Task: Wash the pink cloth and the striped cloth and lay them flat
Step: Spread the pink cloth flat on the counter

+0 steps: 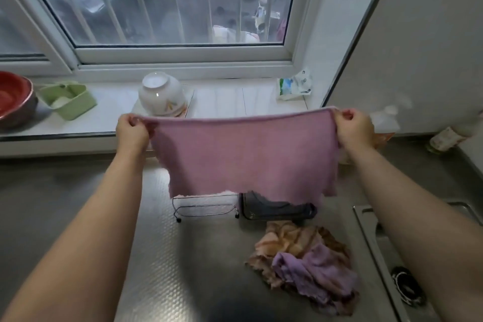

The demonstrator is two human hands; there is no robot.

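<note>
The pink cloth point(245, 154) hangs spread out in the air above the steel counter point(183, 256). My left hand point(132, 132) pinches its upper left corner and my right hand point(352, 129) pinches its upper right corner, so the top edge is stretched taut. The striped cloth point(292, 243), orange and brown, lies crumpled on the counter below and to the right, with a purple cloth point(316, 272) bunched on top of it.
A wire rack point(205, 208) and a dark tray point(277, 210) stand on the counter behind the hanging cloth. The sink point(386, 243) opens at the right. On the window sill sit an upturned white bowl point(160, 94), a green box point(68, 99) and a red bowl point(13, 96).
</note>
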